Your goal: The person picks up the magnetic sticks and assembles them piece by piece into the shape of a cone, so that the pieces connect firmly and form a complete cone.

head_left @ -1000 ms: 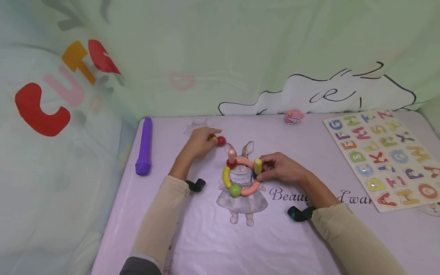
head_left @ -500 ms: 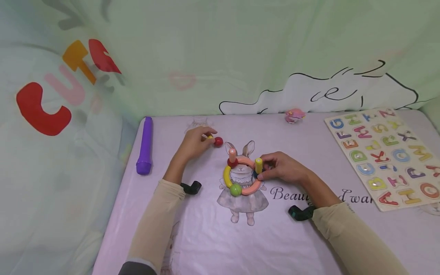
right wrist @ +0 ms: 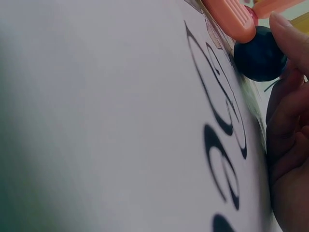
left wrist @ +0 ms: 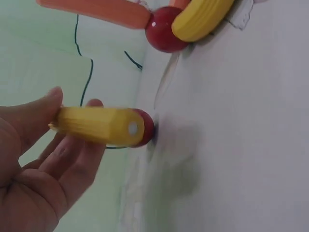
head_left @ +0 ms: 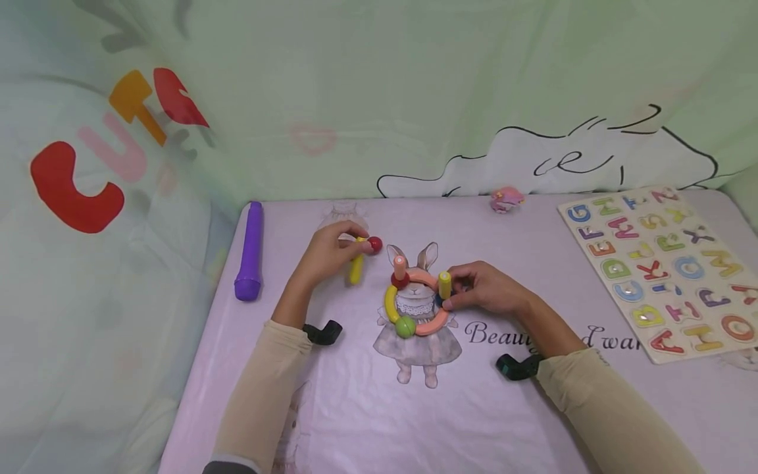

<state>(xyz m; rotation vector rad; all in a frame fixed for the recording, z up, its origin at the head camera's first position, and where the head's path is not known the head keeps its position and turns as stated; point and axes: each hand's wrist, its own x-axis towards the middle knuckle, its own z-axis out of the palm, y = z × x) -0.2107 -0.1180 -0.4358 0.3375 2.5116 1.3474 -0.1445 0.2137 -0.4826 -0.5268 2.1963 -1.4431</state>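
My left hand [head_left: 331, 251] pinches a yellow rod [head_left: 356, 268] above the table, left of the ring. A red ball [head_left: 375, 245] sits at its fingertips; whether it joins the rod I cannot tell. In the left wrist view the rod [left wrist: 96, 124] shows a pale dot on its end. My right hand [head_left: 488, 288] pinches a dark blue ball [right wrist: 259, 54] on the ring's right side. The ring is made of curved salmon rods [head_left: 434, 325], a yellow curved rod [head_left: 390, 304] and a green ball [head_left: 405, 327]. A salmon peg [head_left: 399, 268] and a yellow peg [head_left: 445, 286] stand upright on it.
A purple toy microphone [head_left: 249, 253] lies at the table's left edge. An alphabet puzzle board [head_left: 663, 270] lies at the right. A small pink toy [head_left: 506, 199] sits by the back edge, in front of the green cloth [head_left: 355, 85].
My left hand has drawn a little left, away from the ring, with the red ball. The yellow rod now points toward me and shows more. My right hand and the ring have stayed put.
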